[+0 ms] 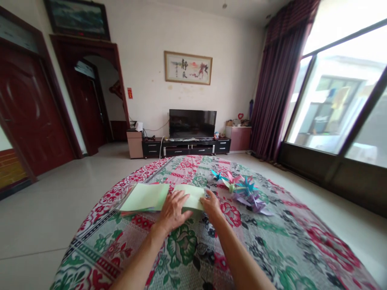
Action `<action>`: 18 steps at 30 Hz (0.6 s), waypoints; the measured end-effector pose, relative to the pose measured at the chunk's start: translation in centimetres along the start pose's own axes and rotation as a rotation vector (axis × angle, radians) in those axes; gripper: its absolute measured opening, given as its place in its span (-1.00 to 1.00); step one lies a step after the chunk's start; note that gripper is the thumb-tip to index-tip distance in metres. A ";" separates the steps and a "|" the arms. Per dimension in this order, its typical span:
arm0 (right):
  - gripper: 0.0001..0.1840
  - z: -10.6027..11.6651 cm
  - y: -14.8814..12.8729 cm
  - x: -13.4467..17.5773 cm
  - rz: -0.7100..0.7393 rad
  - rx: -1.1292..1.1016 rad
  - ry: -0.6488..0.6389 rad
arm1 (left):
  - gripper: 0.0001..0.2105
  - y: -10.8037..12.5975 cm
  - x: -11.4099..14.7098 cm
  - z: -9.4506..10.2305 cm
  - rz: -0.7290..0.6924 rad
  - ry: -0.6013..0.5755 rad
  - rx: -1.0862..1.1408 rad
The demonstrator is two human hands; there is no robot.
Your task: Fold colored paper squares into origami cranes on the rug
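Note:
A pale green sheet of paper [193, 194] lies on the patterned tablecloth in front of me. My left hand [174, 208] rests on its left part, fingers spread and thumb apart. At the sheet's right edge, the fingers of my right hand [211, 204] are bent and closed on the paper. Just left of my left hand is a stack of coloured paper [145, 196] with a pale green sheet on top and other colours showing along its lower edge. Folded paper cranes [248, 187] in blue, pink, green and purple sit in a cluster to the right of my right hand.
The round table's tablecloth [272, 257] has red, green and black flowers. Beyond it, a television [192, 124] stands on a low black cabinet [189, 150] against the wall. Dark curtains [272, 88] and a large window are on the right, with red-brown doors [33, 108] on the left.

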State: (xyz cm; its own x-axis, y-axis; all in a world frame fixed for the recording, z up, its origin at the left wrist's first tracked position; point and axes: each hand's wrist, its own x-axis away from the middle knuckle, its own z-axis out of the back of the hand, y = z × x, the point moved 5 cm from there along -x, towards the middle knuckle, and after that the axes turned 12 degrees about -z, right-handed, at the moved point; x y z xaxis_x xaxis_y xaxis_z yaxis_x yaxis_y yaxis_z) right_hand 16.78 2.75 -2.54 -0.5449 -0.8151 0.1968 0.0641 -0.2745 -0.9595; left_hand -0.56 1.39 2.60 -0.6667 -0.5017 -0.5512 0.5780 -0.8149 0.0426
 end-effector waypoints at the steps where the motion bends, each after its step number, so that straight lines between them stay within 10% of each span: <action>1: -0.30 0.5 0.2 0.2 -0.010 -0.029 0.002 | -0.53 0.7 -0.3 -0.6 0.006 -0.026 -0.019; 8: -0.59 3.5 0.5 1.0 0.051 0.025 -0.082 | -0.71 1.6 -0.7 -3.7 0.065 -0.092 0.023; 14: -0.57 5.7 -0.4 1.3 0.510 0.213 0.238 | -0.73 0.4 -0.8 -3.6 0.087 0.027 0.156; 18: -0.37 4.9 -0.7 2.3 0.780 0.332 0.202 | -0.73 0.4 -1.2 -3.4 -0.004 0.057 0.197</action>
State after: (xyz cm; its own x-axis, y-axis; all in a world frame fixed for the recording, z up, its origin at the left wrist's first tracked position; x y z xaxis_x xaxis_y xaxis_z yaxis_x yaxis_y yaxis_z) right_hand 19.58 -1.43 -0.44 -0.3796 -0.7354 -0.5614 0.7042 0.1639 -0.6908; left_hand 2.03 2.63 0.44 -0.6383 -0.4855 -0.5974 0.4684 -0.8608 0.1990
